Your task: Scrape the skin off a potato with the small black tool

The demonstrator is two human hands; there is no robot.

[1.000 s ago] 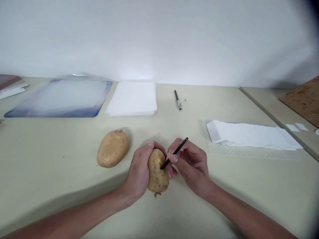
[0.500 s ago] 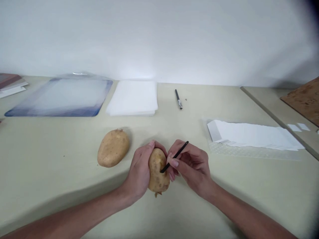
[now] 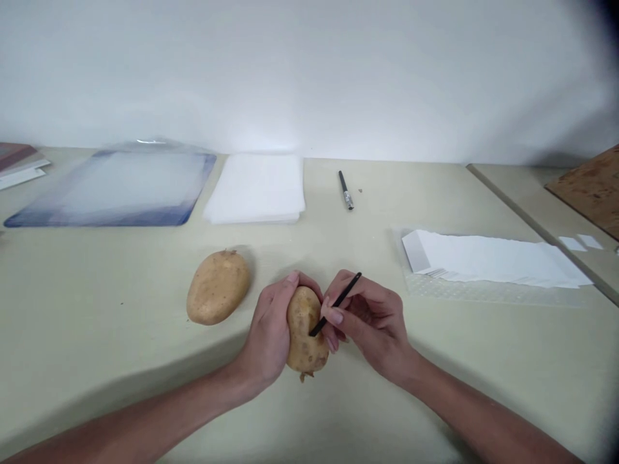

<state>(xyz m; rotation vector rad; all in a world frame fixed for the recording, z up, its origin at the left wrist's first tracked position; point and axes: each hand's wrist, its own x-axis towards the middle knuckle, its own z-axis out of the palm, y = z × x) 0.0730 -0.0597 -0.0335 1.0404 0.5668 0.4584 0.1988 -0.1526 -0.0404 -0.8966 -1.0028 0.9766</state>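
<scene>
Potato in your grip sits low on the table, just in front of you, but start at the far left: a stack of flat sheets lies at the table's edge, and beside it a clear blue-rimmed mat lies against the wall. Next comes a pile of white paper. Nearer you, a second potato lies loose on the table, just to the left of your left hand. That hand wraps the held potato from its left side, fingers curled over the top and closed on it. Your right hand pinches a thin black stick between thumb and fingertips, its lower tip touching the potato's skin. Behind, a black pen lies by itself. To the right, a fanned row of white cards lies on a clear sheet, with a brown board at the far right.
</scene>
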